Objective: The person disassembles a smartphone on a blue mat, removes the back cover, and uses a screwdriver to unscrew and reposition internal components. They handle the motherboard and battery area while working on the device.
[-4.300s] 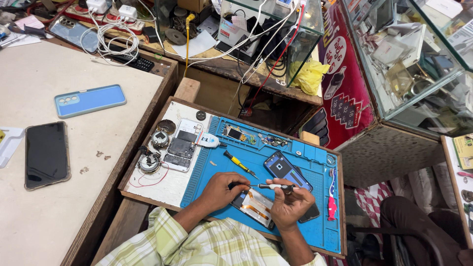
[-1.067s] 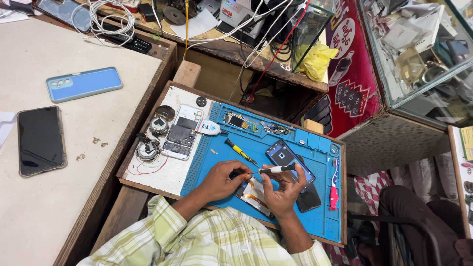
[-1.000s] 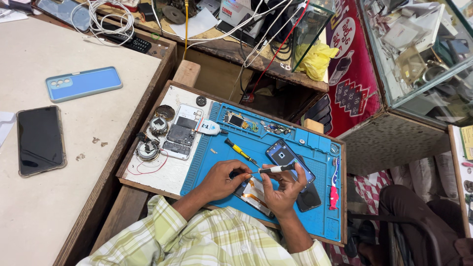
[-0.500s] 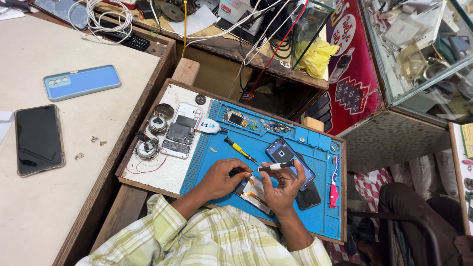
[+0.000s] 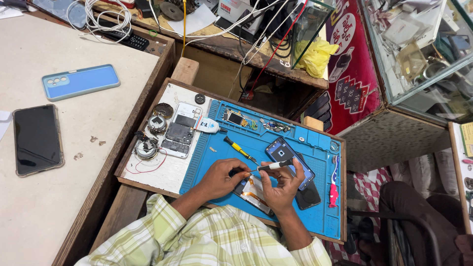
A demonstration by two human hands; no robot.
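At the near edge of the blue work mat [image 5: 315,216], an opened phone [image 5: 253,193] is pinned flat, its exposed inside turned upward so that it can be worked on from above. The left hand [image 5: 221,177] is laid over the phone's left end, fingers curled together and pressed down on it, apparently to stop it sliding; the forearm is brought in low from a checked sleeve [image 5: 197,241]. The right hand [image 5: 282,189] is raised just beside the phone's right end, and a screwdriver with a white and black handle [image 5: 273,165] is pinched between thumb and forefinger, held nearly level with its tip aimed leftward at the spot beside the left fingertips. The wrist is bent inward, so both hands meet over the one piece.

Just beyond the right hand, a second phone with a blue screen [image 5: 289,162] is lying on the mat, with a dark phone back [image 5: 308,194] half beneath it. A yellow-handled screwdriver [image 5: 240,149] is left within reach near the mat's middle, and a red and white tool [image 5: 334,184] is set along its right edge. Small parts [image 5: 268,125] are kept in the moulded trays at the far edge.

On the white board [image 5: 162,170] at the left, a stripped phone frame [image 5: 180,130], round components [image 5: 147,148] and a red wire are spread. Farther off, on the desk [image 5: 59,197], a dark phone [image 5: 37,139] and a blue-cased phone [image 5: 80,81] are lying well apart from the work.
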